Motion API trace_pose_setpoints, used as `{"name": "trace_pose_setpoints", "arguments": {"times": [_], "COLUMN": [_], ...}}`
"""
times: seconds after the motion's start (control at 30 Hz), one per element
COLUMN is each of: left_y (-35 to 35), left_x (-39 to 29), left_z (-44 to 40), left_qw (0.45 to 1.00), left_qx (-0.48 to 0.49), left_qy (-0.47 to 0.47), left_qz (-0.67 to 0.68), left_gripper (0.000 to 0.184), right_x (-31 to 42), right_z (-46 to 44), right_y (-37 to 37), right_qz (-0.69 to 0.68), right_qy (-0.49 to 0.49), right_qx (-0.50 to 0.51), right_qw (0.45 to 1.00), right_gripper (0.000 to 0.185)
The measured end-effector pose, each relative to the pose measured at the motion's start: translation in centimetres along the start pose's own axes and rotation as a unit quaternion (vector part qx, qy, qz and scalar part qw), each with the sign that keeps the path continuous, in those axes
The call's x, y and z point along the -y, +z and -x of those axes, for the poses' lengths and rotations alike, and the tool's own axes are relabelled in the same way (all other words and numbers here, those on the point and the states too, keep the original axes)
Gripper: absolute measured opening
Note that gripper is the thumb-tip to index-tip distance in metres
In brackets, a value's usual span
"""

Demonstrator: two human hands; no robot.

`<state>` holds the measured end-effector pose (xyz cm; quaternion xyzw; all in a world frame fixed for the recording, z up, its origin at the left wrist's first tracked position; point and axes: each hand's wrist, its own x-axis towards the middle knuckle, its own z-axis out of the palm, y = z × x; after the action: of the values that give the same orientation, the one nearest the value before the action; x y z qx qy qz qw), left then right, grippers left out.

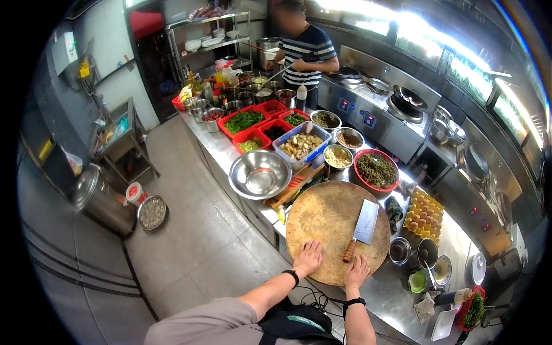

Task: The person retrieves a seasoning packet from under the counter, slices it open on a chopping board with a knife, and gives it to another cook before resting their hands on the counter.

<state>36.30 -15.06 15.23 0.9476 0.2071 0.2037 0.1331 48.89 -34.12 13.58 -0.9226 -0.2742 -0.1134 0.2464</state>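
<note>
A large round wooden chopping board (316, 215) lies on the steel counter in front of me. My left hand (309, 257) rests on its near left edge, fingers spread and holding nothing. Near the lower right edge, my right hand (357, 271) lies on the wood, fingers apart, just below the handle of a cleaver (366, 221). The cleaver lies flat with its broad blade pointing away from me; no hand grips it. An empty steel bowl (260, 174) stands beyond the board to the left, beside a blue-rimmed tub of pale cut food (300, 145).
Red trays of greens (244, 121) and a red basin (376, 170) stand behind the board. Right of it are an egg tray (424, 215) and small bowls (399, 250). A person (307, 57) in a striped shirt holds a ladle at the counter's far end. Stoves line the right wall.
</note>
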Motion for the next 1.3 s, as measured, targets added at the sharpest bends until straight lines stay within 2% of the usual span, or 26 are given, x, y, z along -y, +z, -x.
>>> {"name": "trace_pose_setpoints", "arguments": {"times": [0.8,0.9,1.3], "left_y": [-0.55,-0.41,-0.21], "left_x": [-0.14,-0.05,0.15], "left_z": [-0.05,0.05,-0.07], "left_qw": [1.000,0.999,1.000], "left_qx": [-0.030,-0.031,-0.010], "left_qy": [0.008,0.009,0.007], "left_qz": [0.002,0.003,0.003], "left_gripper": [0.035,0.035,0.037], "right_x": [0.08,-0.08,-0.48], "right_z": [-0.03,0.04,0.07], "right_y": [-0.02,-0.01,0.57], "right_qz": [0.008,0.001,0.015], "right_qy": [-0.006,0.015,0.010], "right_qx": [-0.006,0.023,0.015], "right_qw": [1.000,1.000,1.000], "right_gripper": [0.039,0.039,0.041]}}
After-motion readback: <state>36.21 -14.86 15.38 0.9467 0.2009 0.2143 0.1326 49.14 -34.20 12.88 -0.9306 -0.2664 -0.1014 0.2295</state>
